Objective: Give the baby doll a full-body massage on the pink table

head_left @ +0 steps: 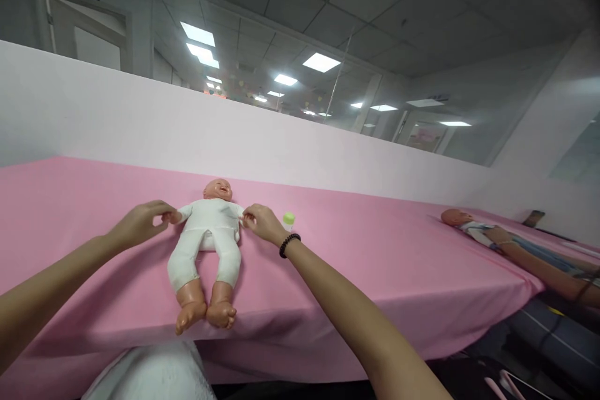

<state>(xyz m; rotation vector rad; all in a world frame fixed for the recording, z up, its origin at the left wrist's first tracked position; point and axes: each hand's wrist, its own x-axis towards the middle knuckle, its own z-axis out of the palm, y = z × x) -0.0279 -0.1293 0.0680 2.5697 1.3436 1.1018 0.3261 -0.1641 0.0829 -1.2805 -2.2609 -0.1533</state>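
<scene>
A baby doll [210, 231] in a white top and white trousers lies on its back on the pink cloth [351, 250], head toward the wall and bare feet near the front edge. My left hand [149, 222] pinches the doll's hand on the left of the view. On the other side, my right hand [262, 222], with a dark beaded bracelet at the wrist, has its fingers closed on the doll's other hand or cuff, which they mostly hide. Just beyond the right wrist stands a small container with a green lid [289, 219].
At the far right another doll [455, 217] lies on the pink cloth, with another person's arm [539, 262] reaching to it. A low white wall [281, 150] with glass above runs behind the table. White fabric [154, 375] shows below the front edge.
</scene>
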